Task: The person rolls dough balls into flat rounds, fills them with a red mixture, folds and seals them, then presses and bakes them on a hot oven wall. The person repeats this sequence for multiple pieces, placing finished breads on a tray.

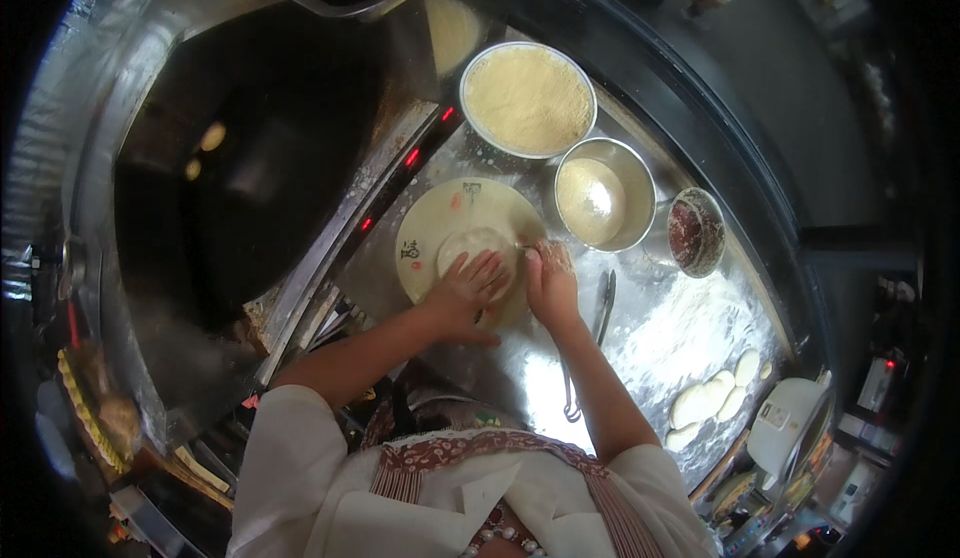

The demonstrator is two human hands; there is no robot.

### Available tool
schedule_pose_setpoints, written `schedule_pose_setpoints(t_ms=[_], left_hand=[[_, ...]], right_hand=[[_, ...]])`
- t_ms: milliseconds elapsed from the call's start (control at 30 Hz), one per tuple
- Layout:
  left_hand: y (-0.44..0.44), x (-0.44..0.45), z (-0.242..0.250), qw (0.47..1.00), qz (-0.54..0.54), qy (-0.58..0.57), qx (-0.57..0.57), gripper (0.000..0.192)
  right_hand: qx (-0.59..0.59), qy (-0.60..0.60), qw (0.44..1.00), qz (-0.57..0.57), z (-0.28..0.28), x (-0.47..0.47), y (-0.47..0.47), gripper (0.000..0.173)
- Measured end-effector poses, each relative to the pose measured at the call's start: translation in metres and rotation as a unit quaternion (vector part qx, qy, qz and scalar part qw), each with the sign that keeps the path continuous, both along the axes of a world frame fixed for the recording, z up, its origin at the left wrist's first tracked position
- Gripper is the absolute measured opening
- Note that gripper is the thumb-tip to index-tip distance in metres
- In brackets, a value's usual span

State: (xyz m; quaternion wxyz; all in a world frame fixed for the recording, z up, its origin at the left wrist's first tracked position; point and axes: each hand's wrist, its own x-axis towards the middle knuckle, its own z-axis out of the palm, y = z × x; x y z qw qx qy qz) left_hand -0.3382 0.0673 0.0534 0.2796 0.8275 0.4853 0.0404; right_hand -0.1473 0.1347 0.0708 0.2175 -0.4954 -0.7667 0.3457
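My left hand lies flat with spread fingers on a pale dough round, covering its lower part. The dough rests on a round, pale yellow board with dark printed characters and red marks. Just right of the dough, my right hand is closed around a thin metal utensil; only a short bit of it shows, so its kind is unclear. Crumbs or flour coat the knuckles of this hand. Beside my right forearm lie metal tongs, partly hidden by the arm.
A wide bowl of pale yellow crumbs, a steel pot with yellow powder and a container of dark red filling stand beyond. Several dough pieces lie on the floured counter. At left is a large black griddle.
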Motion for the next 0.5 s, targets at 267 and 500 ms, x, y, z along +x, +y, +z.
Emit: schedule_pose_setpoints(t_ms=[267, 500], left_hand=[[0.002, -0.014, 0.002, 0.997, 0.03, 0.07, -0.007, 0.103], [-0.028, -0.037, -0.007, 0.833, 0.433, -0.338, -0.065, 0.053]], right_hand=[[0.012, -0.118, 0.993, -0.009, -0.058, -0.033, 0.025, 0.026], [-0.078, -0.156, 0.985, 0.015, -0.053, -0.046, 0.029, 0.027]])
